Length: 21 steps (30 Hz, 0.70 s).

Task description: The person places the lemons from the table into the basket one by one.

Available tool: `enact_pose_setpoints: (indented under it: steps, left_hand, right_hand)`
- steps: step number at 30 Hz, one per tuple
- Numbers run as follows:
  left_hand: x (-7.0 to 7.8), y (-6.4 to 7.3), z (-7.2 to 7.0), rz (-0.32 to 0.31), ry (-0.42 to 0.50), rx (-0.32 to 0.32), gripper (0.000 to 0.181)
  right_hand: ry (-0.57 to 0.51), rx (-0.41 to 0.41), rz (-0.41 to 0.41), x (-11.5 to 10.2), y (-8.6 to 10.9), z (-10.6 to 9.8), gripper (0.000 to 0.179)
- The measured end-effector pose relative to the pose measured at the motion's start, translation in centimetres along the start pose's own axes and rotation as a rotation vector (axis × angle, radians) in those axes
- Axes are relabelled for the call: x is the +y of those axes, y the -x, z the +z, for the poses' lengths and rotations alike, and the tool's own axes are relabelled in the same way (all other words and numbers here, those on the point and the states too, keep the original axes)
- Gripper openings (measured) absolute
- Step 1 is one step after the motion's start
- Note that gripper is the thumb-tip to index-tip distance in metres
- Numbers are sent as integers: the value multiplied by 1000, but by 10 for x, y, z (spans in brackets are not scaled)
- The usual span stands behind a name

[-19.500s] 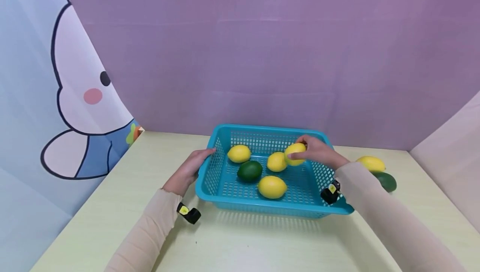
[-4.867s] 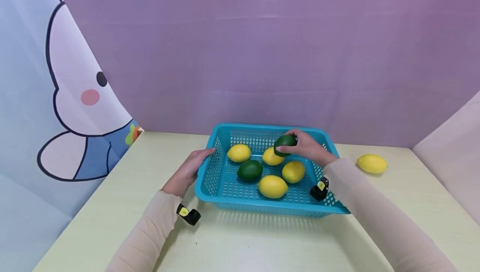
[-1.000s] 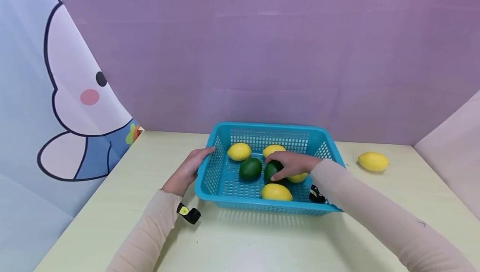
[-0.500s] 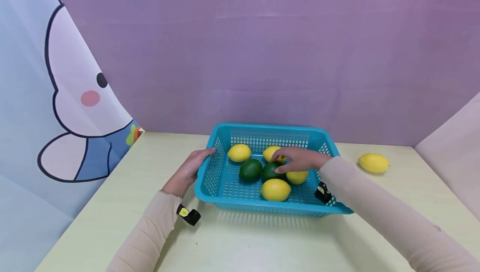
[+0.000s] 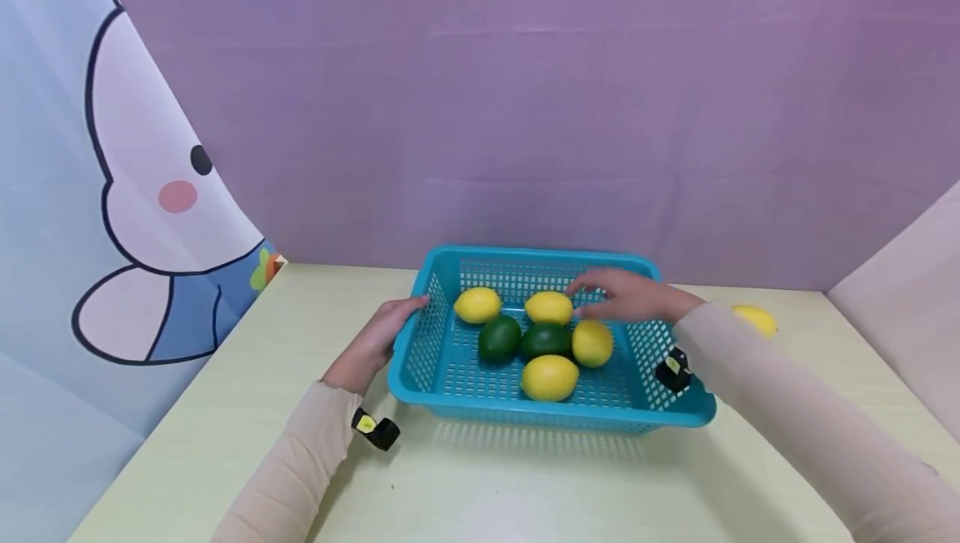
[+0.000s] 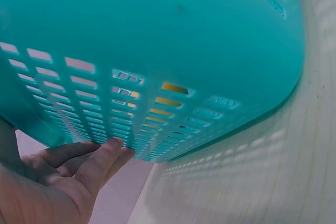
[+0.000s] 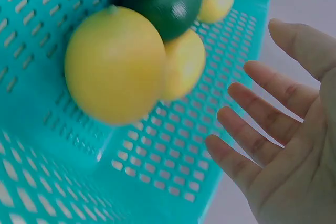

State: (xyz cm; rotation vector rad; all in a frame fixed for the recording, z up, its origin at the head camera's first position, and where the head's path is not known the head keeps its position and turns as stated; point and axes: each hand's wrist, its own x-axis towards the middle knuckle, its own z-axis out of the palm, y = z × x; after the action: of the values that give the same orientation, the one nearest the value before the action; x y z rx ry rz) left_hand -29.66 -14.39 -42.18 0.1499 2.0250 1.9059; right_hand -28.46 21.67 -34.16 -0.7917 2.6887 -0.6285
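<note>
A teal plastic basket (image 5: 551, 411) with slotted walls stands on the table. My left hand (image 5: 380, 335) holds its left rim; in the left wrist view those fingers (image 6: 102, 158) lie against the outer wall under the rim. Two smooth, dark green oval fruits, one on the left (image 5: 499, 339) and one on the right (image 5: 546, 341), lie side by side in the basket. Around them are several lemons: back left (image 5: 477, 306), back middle (image 5: 549, 307), right (image 5: 592, 343) and front (image 5: 550, 377). My right hand (image 5: 626, 295) hovers over the basket's right side, fingers spread and holding nothing.
Another lemon (image 5: 756, 320) lies on the pale table (image 5: 480, 489) right of the basket, partly behind my right sleeve. A purple cloth (image 5: 540, 110) hangs behind the table, and a cartoon-printed cloth (image 5: 45, 276) hangs at the left.
My right hand has let go of the second green fruit among the lemons and moved right and up from it. My left hand stays on the rim. Earlier, another lemon went into the basket.
</note>
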Motion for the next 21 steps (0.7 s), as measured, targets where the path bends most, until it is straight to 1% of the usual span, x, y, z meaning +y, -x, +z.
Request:
enact_pose_setpoints:
  steps: [3, 8, 11, 17, 21]
  left_hand:
    - [-1, 0, 0, -4, 2, 0, 59]
    - [-1, 0, 0, -6, 10, -4, 59]
    - [-1, 0, 1, -3, 18, 0, 58]
    - [-1, 1, 2, 5, 20, -12, 58]
    - [0, 2, 1, -1, 11, -3, 58]
  right_hand:
    - [-32, 30, -10, 4, 7, -9, 39]
    - [-108, 68, 7, 8, 20, -21, 40]
    - [-117, 100, 6, 11, 26, -27, 39]
    - [-119, 164, 9, 21, 40, -34, 38]
    - [-131, 192, 37, 28, 52, -38, 42]
